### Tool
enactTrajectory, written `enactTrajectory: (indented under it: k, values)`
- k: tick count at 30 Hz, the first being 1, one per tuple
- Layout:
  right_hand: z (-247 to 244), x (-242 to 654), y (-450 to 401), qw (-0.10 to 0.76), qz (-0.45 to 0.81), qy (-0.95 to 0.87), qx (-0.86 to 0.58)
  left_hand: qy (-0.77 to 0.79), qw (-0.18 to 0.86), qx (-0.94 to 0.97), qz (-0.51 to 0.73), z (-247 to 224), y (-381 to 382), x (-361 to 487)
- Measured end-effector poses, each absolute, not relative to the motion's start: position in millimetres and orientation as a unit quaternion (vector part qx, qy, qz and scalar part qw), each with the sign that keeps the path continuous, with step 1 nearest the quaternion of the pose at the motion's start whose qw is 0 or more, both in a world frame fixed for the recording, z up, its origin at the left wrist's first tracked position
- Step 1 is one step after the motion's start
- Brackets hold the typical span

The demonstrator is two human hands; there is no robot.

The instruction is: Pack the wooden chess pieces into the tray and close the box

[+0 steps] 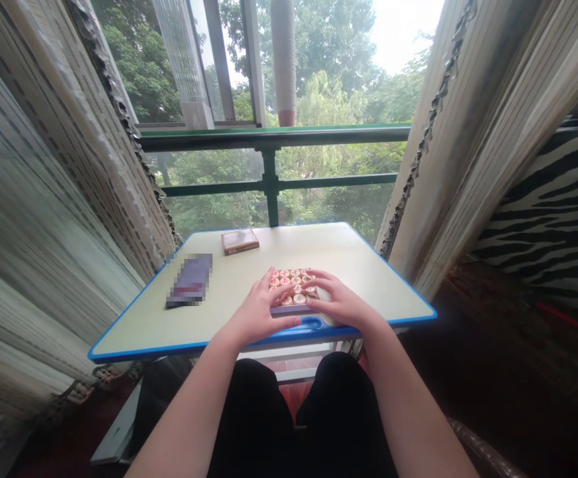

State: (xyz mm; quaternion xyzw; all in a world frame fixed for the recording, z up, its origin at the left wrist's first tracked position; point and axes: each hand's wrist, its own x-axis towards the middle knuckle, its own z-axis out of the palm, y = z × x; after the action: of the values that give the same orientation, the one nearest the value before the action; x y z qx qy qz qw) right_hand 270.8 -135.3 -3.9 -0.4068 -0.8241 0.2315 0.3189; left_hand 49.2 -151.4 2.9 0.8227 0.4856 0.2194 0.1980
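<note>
A shallow box (pixel 289 309) of round Chinese chess pieces (pixel 296 281) lies near the front edge of the table. Red and dark characters mark the pieces, which sit in rows. My left hand (pixel 263 304) rests at the box's left side, fingers spread, some reaching over the pieces. At the right side is my right hand (pixel 336 297), its fingers apart and curving over the pieces there. Both hands cover part of the box, and I cannot tell whether a fingertip presses on any single piece.
The pale table (pixel 239 318) has a blue rim and a handle slot at its front. A flat brown-edged box (pixel 239 241) lies at the back left, with a blurred dark item (pixel 190 279) nearer. Curtains (pixel 438 146) flank a green railing (pixel 269 136) beyond the table.
</note>
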Motion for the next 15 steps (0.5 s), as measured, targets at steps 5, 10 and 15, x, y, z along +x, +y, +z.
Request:
enactTrajectory:
  k: [5, 10, 15]
  values:
    - [-5.0, 270.6, -134.3, 0.316, 0.231, -0.824, -0.409, 0.486, 0.197, 0.825, 0.210, 4.3, -151.9, 49.4]
    - [-4.7, 270.3, -134.4, 0.320, 0.230, -0.825, -0.406, 0.483, 0.203, 0.821, 0.228, 4.4, -152.5, 49.5]
    - [-4.8, 271.2, -134.5, 0.316, 0.219, -0.829, -0.406, 0.484, 0.206, 0.819, 0.230, 3.8, -152.4, 49.4]
